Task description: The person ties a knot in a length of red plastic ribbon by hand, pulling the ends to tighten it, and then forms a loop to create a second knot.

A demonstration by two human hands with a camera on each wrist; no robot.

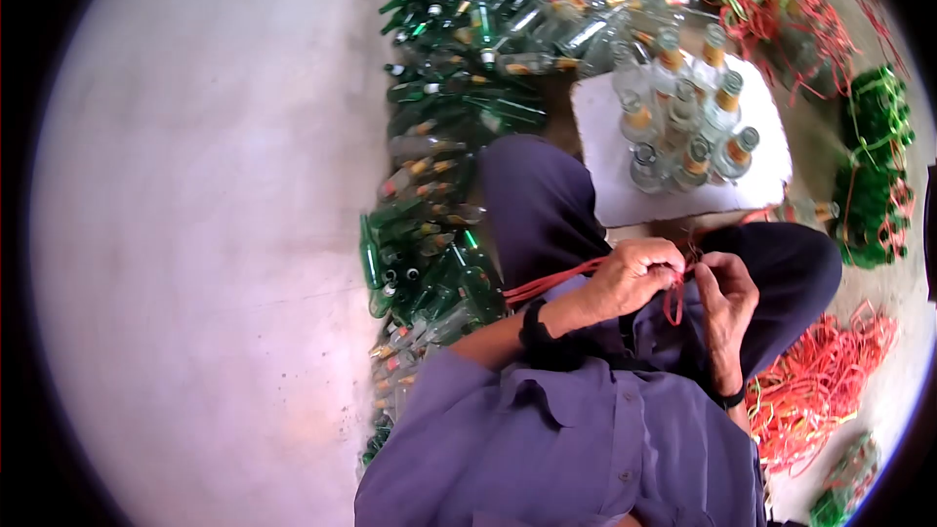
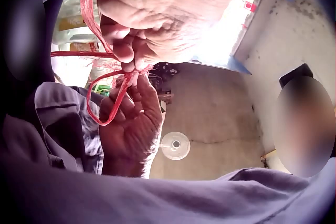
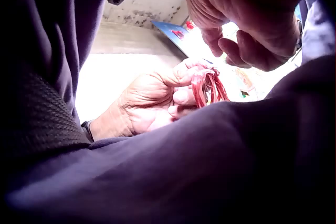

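Between the thighs, my left hand [image 1: 630, 278] pinches a red plastic cord [image 1: 551, 281] at a small bunched knot, and a loop hangs below it. The right hand [image 1: 727, 312] is on the other side, its thumb and finger at the knot. In the left wrist view, the left hand [image 2: 168, 16] fills the top, while the right hand [image 2: 131, 129] has curled fingers behind the cord loop [image 2: 94, 106]. In the right wrist view, the left hand [image 3: 149, 103] holds looped red strands [image 3: 202, 90]; the right hand's [image 3: 247, 19] fingers hang curled close above.
Several clear bottles [image 1: 683, 107] stand upright on a white stool [image 1: 610, 185] beyond the knees. Green and clear bottles [image 1: 468, 273] lie heaped along the left side. Piles of red cord [image 1: 820, 390] and tied green bottles [image 1: 874, 205] are at the right.
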